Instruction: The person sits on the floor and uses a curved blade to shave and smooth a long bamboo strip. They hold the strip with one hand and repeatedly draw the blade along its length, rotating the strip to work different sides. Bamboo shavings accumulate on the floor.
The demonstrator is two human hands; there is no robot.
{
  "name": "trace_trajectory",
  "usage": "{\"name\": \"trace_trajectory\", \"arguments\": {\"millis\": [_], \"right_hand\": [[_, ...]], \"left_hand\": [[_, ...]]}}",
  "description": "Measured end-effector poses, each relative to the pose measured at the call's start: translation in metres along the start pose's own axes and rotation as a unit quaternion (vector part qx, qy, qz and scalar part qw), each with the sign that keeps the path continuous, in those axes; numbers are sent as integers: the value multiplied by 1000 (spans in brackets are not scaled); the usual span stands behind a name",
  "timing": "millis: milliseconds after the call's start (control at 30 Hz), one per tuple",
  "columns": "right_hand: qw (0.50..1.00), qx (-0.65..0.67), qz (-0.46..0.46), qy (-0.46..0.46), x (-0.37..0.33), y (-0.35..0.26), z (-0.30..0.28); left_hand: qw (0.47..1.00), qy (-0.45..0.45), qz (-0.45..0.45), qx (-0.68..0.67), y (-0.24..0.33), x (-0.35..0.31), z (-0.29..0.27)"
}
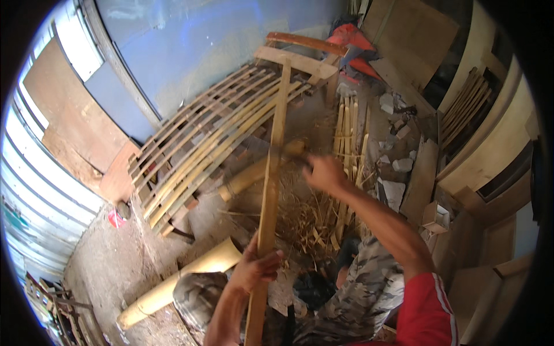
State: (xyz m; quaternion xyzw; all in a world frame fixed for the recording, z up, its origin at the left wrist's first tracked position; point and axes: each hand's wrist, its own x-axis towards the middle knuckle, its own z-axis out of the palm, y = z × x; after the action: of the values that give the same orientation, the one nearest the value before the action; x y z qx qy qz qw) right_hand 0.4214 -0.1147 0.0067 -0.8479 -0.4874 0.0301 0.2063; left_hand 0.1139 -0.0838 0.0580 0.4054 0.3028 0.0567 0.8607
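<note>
A long, flat bamboo strip (269, 202) runs upward from my lap toward the wooden crosspiece (300, 60) at the far end. My left hand (258, 266) is wrapped around its lower part, thumb toward the right. Out to the right, my right hand (324, 174) is closed on a dark-bladed knife (293, 154), whose blade meets the strip about midway. The blade is blurred and its handle is mostly hidden in my fist. Beneath the strip lies a short bamboo pole (248, 176), and thin shavings (311, 222) are heaped on the floor between my legs.
A slatted bamboo frame (213, 135) stands at the left by the blue wall. A thick bamboo pole (179, 282) lies near my left knee. Split strips (346, 132), rubble (401, 164) and wooden boards (421, 179) line the right side.
</note>
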Motion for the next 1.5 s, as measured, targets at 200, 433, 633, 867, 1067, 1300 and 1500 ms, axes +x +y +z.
{"name": "trace_trajectory", "arguments": {"millis": [200,433,633,867,1067,1300,1500], "right_hand": [[980,16,-199,22,-46,-55,-5],[957,-1,-278,85,-67,-60,-15],[969,-17,-229,90,-55,-49,-17],[984,0,-172,34,-48,-51,-15],[994,-8,-113,4,-34,-46,-7],[984,10,-147,102,-14,-32,-9],[980,-3,-190,65,-13,-29,-11]], "left_hand": [[999,-39,5,10,-10,4,2],[998,-31,39,27,-11,-3,3],[994,-6,66,91,-13,-7,5],[975,37,114,186,-13,-3,4],[976,42,108,186,-7,-5,7],[967,42,119,220,-7,-5,4],[975,23,111,193,-13,-4,0]]}}
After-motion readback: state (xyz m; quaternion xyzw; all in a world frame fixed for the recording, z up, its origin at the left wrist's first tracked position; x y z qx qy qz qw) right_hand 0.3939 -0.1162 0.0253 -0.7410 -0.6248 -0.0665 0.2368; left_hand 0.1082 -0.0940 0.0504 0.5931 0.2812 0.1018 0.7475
